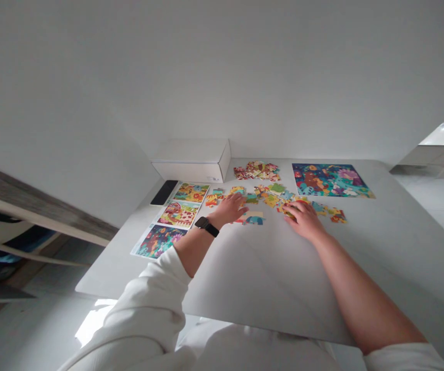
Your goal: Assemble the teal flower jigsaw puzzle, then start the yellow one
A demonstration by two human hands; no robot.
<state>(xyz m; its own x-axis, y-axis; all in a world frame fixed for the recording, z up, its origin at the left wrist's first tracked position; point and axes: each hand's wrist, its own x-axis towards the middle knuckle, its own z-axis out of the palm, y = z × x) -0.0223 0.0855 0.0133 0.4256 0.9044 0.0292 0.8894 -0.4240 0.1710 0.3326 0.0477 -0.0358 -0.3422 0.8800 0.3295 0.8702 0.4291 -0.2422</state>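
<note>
My left hand (229,207), with a dark watch (207,225) on its wrist, lies palm down over the jigsaw pieces with its fingers apart. Just below its fingers are joined pieces with a blue shape (253,220), partly covered by the hand. My right hand (303,217) is bent over the loose pile, thumb and fingers closed around a yellowish puzzle piece (292,211) that is mostly hidden. Loose yellow and green pieces (275,194) spread between the hands, and a few more pieces (338,215) lie to the right.
A white box (191,162) stands against the wall, with a black phone (164,192) before it. A sheet of three pictures (178,214) lies at the left. Reddish pieces (258,170) are heaped at the back. A dark-blue assembled picture (330,180) lies at the back right of the table (260,273).
</note>
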